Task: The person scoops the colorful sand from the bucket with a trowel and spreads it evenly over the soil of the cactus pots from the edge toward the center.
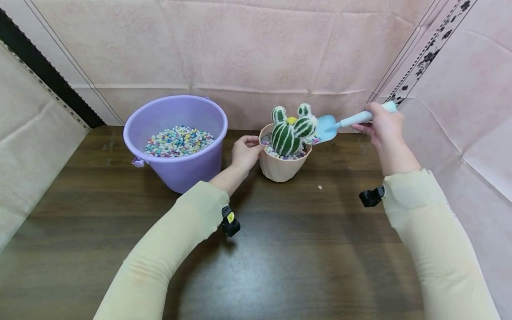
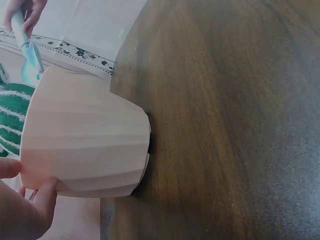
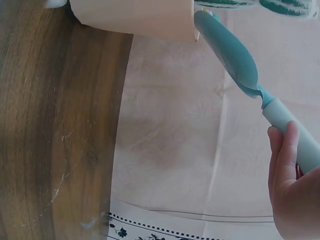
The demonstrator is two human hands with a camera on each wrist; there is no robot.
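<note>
No readable text or labels.

The left sleeve (image 1: pixel 160 262), at the lower left of the head view, is long, pale creamy yellow-green and softly creased, and the matching right sleeve (image 1: pixel 444 262), at the lower right, ends in a broad, loose cuff (image 1: pixel 408 193). The left hand (image 1: pixel 245 155) and right hand (image 1: pixel 386 126) are bare. A small, blocky black wrist camera (image 1: pixel 231 227) near centre bears a yellow mark (image 1: pixel 230 217); another black wrist unit (image 1: pixel 370 197) shows right of centre.
</note>
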